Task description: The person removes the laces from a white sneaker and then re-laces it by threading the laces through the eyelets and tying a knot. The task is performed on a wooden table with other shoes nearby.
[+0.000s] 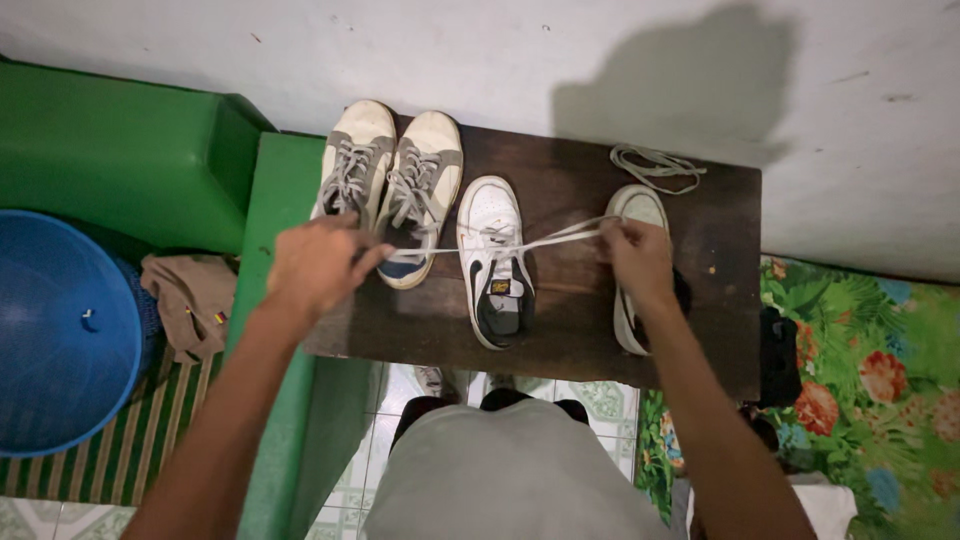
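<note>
Worktop: dark wooden board [560,190] against a pale wall.
Lace: white shoelace [540,240] stretched taut above the white sneaker [495,265] at centre.
Left hand [315,265]: nine o'clock, grip pinching one lace end.
Right hand [640,262]: three o'clock, pinching the other; pull both evenly.
Nearby: grey pair [395,180] at eleven o'clock.

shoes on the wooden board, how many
4: two grey-and-cream shoes at the left, a white shoe in the middle, and a fourth shoe partly hidden under the right hand.
</note>
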